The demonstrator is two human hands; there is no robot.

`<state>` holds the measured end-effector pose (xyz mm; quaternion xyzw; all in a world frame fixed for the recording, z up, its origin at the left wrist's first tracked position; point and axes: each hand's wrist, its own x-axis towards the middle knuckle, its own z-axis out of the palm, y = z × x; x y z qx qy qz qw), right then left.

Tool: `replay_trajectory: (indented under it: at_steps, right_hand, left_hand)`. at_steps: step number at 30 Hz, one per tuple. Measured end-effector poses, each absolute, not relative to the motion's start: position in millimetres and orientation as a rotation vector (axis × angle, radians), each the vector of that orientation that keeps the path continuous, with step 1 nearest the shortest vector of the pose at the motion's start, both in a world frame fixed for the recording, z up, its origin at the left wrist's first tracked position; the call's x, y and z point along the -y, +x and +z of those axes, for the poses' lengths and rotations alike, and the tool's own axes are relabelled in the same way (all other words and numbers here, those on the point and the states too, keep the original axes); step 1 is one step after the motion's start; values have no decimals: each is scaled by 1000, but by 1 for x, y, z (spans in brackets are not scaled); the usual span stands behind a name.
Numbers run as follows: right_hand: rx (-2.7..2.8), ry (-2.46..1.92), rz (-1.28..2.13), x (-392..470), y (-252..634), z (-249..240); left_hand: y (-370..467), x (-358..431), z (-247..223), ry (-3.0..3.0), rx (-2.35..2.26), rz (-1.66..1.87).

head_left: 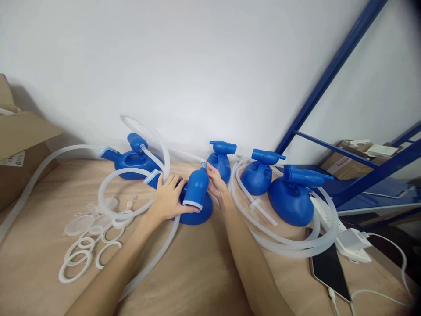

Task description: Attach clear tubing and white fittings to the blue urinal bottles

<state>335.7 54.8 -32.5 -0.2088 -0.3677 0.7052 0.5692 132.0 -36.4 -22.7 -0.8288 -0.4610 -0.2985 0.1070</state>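
My left hand grips a blue cup-shaped plastic head from the left, thumb under its white-rimmed mouth, which faces down toward me. At the head's narrow upper end, the fingers of my right hand close around a small connector where a thin clear tube meets it. Behind and below the head sits a rounded blue urinal bottle, partly hidden. A thick translucent hose loops from this bottle's spout, beside my left hand.
Left lie several white rings and clear caps, beyond them a cardboard box. Another blue bottle stands behind. To the right are more blue bottles, coiled hoses, a phone, a power strip and a blue metal frame.
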Motion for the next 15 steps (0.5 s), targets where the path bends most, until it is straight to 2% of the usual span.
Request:
replay_trajectory:
  at_steps: [9, 15]
  right_hand:
    - [995, -496, 1558, -44, 345, -10]
    - [1293, -558, 1377, -41, 360, 8]
  left_hand:
    - [130, 36, -24, -2466, 1342, -843]
    - [129, 37, -24, -2486, 1341, -808]
